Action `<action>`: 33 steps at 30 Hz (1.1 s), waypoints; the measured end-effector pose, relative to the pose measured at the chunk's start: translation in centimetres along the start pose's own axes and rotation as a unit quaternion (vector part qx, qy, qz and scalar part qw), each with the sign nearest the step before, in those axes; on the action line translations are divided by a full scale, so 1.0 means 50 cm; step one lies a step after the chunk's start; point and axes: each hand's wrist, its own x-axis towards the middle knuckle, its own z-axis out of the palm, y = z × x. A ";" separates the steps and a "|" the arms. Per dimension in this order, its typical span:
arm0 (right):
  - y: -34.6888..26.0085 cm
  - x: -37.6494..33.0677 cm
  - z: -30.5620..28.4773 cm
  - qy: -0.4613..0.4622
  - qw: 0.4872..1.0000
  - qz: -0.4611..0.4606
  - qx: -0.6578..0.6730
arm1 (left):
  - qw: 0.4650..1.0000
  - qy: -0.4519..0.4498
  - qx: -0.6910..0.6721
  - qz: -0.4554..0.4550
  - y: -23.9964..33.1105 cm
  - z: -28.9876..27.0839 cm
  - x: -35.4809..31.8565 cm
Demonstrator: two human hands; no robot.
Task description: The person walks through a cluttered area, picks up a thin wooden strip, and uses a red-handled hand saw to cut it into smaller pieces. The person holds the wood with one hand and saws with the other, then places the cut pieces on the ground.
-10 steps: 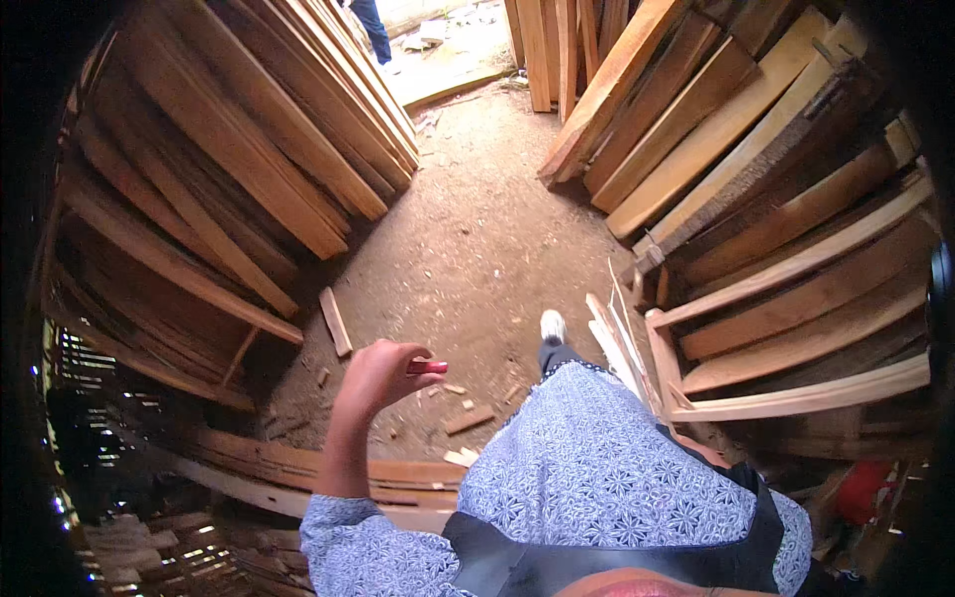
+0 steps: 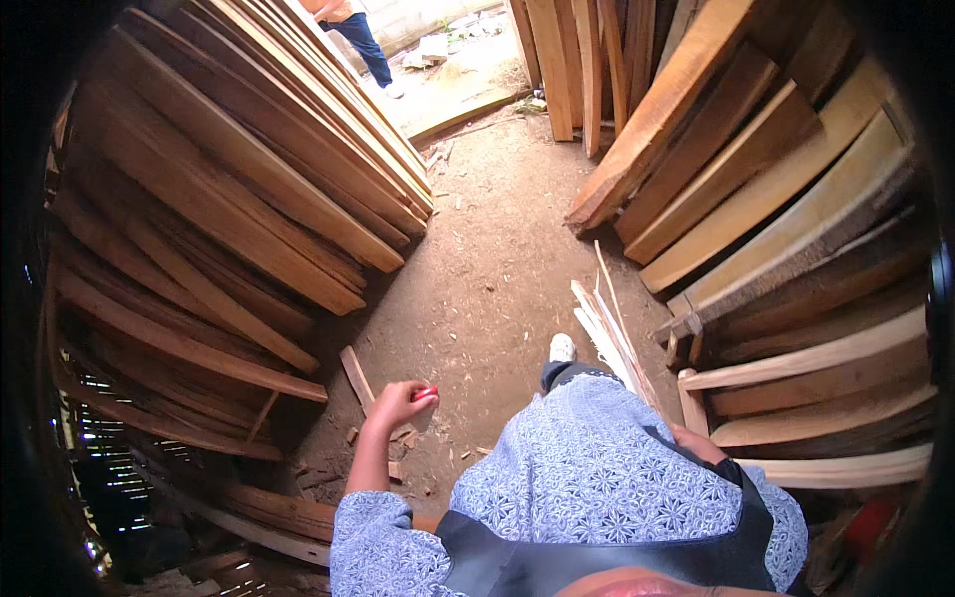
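In front of my body on the left, my left hand (image 2: 400,408) is closed around a small glossy red object (image 2: 426,394); its kind is too hidden to make out. My right hand (image 2: 699,444) hangs low by my right side, with its fingers mostly hidden behind my patterned blue-and-white clothing. From that hand a bundle of thin, pale wooden strips (image 2: 609,333) points forward and down, beside my leg. My white shoe (image 2: 562,347) shows on the dirt floor (image 2: 487,269) just left of the strips.
Long planks (image 2: 249,189) lean in a row along the left, and more boards (image 2: 716,189) lean on the right. A light wooden frame (image 2: 806,348) stands near my right hand. A loose board (image 2: 355,378) and wood scraps lie on the floor. Beyond the doorway a person (image 2: 360,45) stands.
I have moved forward, and the planks have shifted in view. The left hand with the red object sits slightly lower. The strips have moved along with me. More of the person outside shows.
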 end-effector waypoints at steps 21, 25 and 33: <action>-0.910 0.895 -0.131 0.031 0.989 0.123 0.081 | 0.953 0.175 -0.247 -0.011 -0.097 -0.431 1.071; -1.100 1.035 -0.132 0.040 0.978 0.145 0.142 | 0.971 0.118 -0.203 0.040 -0.071 -0.672 1.371; -1.459 1.340 -0.162 0.066 0.987 0.090 0.119 | 0.954 0.123 -0.255 0.102 0.052 -1.063 1.842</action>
